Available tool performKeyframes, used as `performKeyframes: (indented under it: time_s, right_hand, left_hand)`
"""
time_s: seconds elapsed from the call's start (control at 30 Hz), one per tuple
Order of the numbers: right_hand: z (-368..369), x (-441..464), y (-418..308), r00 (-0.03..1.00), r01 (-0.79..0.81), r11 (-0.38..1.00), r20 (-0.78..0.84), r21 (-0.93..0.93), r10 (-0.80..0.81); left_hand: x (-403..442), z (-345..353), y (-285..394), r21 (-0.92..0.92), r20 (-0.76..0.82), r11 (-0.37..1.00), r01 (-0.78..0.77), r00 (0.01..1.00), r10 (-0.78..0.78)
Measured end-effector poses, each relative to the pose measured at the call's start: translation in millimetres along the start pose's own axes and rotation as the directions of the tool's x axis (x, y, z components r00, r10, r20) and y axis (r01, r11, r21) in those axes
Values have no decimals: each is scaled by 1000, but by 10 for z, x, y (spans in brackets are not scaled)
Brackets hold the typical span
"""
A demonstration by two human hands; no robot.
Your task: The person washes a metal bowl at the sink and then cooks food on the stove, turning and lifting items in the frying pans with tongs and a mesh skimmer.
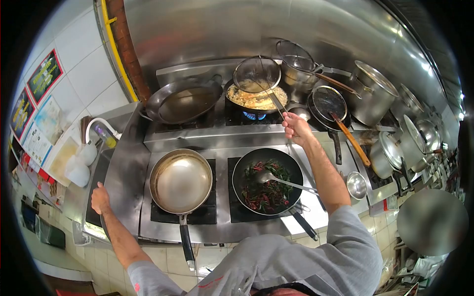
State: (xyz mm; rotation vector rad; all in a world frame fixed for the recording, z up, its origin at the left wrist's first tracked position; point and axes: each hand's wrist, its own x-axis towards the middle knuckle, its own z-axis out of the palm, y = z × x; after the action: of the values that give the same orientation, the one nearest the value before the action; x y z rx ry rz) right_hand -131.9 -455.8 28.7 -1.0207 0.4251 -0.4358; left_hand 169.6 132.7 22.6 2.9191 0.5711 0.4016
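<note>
My right hand (296, 127) is closed on the metal handle of a wire-mesh strainer (256, 74). The strainer's bowl is above a black pan of pale, golden frying food (247, 101), with a blue burner flame (254, 116) under it. Away to the left, my left hand (100, 198) is closed with its thumb up, near the edge of the steel counter; whatever it may grip is hidden. Between my arms sit a bare steel frying pan (181, 181) and a black frying pan (237, 197) of dark leafy greens (271, 190), where a metal ladle (266, 176) rests.
A dark wok (185, 103) with liquid stands at the back left. Strainers with wooden handles (350, 140) and several steel pots (373, 91) crowd the right. A white curved tap (98, 121) is at the left. Pan handles (186, 244) jut over the front edge.
</note>
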Motion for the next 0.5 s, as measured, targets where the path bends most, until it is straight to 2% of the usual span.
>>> performKeyframes:
  time_s: [0.5]
  right_hand:
    - [-158, 119, 338, 997, -79, 992, 13, 103, 78]
  left_hand:
    - [14, -6, 45, 2, 7, 1000, 5, 1000, -5]
